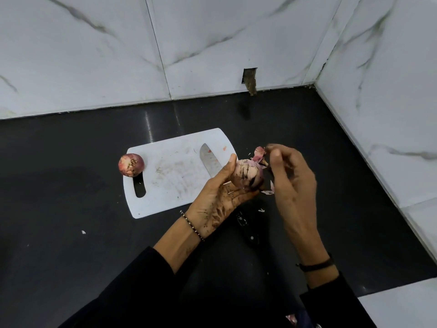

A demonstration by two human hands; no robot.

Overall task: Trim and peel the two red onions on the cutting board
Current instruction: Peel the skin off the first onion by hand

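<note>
The knife [209, 162] lies on the cutting board [170, 185], its blade partly hidden behind the left hand [217, 200] and its handle hard to make out against the dark desk [71, 209]. That hand cups a half-peeled onion [248, 174] over the board's right edge, while the right hand [290, 183] pinches a loose skin flap [259, 153] (fingertips blurred). The second onion [131, 165] sits at the board's left end.

**Lighting and picture quality: fair, uneven**

Cool, diffuse light, source out of view. The marble wall [212, 43] is bright and the black countertop [71, 233] dim. Pale glare streaks lie beyond the left hand [220, 197], with a soft shadow patch to its left. The right hand [293, 185] is slightly blurred. Wall joints bow near the frame edges.
</note>
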